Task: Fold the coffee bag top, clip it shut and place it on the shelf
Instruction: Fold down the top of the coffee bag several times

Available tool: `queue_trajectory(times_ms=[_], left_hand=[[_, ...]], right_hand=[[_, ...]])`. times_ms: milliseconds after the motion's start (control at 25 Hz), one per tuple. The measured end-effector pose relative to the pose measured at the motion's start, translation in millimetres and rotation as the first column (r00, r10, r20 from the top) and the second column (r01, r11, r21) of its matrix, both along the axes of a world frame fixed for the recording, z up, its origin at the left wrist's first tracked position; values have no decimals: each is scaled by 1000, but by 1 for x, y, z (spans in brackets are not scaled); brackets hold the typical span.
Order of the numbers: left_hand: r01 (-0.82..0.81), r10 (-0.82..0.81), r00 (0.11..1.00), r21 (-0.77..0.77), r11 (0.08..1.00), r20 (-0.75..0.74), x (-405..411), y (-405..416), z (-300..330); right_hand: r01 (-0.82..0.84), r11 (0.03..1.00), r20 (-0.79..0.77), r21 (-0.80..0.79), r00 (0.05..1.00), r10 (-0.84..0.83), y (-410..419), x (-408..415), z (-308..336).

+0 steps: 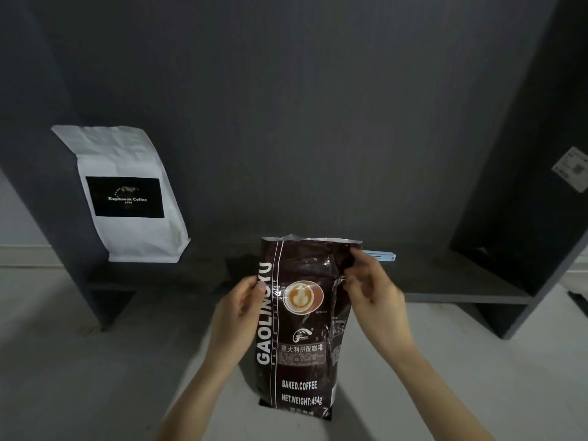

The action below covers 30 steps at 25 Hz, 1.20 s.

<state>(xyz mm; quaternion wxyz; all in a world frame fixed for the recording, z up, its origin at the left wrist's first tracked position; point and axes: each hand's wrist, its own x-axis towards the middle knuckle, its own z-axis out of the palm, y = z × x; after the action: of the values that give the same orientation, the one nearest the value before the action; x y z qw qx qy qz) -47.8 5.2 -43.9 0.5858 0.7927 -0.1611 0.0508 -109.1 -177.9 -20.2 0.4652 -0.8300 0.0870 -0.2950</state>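
Note:
A dark brown coffee bag (pixel 300 332) with white lettering stands upright on the pale floor in front of the shelf. Its top edge is open and unfolded. My left hand (pixel 237 308) grips the bag's left edge about a third of the way down. My right hand (pixel 375 292) pinches the bag's upper right edge between thumb and fingers. A light blue clip (pixel 381 255) lies flat on the dark shelf board (pixel 445 275) just behind the bag's top right corner, partly hidden by my right hand.
A white coffee bag (pixel 127 195) with a black label stands on the left end of the shelf, leaning on the dark back panel. A dark upright side panel (pixel 525 186) closes the shelf on the right. Pale floor (pixel 79 361) lies in front.

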Motion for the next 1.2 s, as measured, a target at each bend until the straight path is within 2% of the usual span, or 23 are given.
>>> queue_trajectory(times_ms=[200,440,600,760,880,960,1200], left_hand=[[11,-10,1000,-68,998,17,-16,5,0],[38,-35,999,-96,995,35,-30,9,0],[35,-30,998,-78,996,60,-37,11,2],[36,-32,997,-66,997,67,-38,13,2],[40,-36,997,-57,998,66,-38,15,2],[20,-15,998,-68,998,61,-38,17,2],[39,-37,999,-92,995,18,-43,16,1]], right_hand=[[10,999,96,-52,995,-5,4,-8,17],[35,994,96,-103,995,-25,5,-18,28],[-57,979,4,-197,998,59,1,-26,38],[-203,956,-157,-212,973,172,-8,-31,53],[-262,944,-242,-200,947,211,-15,-31,62],[-291,939,-247,-184,938,243,-16,-32,62],[-217,976,-61,34,974,219,-9,-38,45]])
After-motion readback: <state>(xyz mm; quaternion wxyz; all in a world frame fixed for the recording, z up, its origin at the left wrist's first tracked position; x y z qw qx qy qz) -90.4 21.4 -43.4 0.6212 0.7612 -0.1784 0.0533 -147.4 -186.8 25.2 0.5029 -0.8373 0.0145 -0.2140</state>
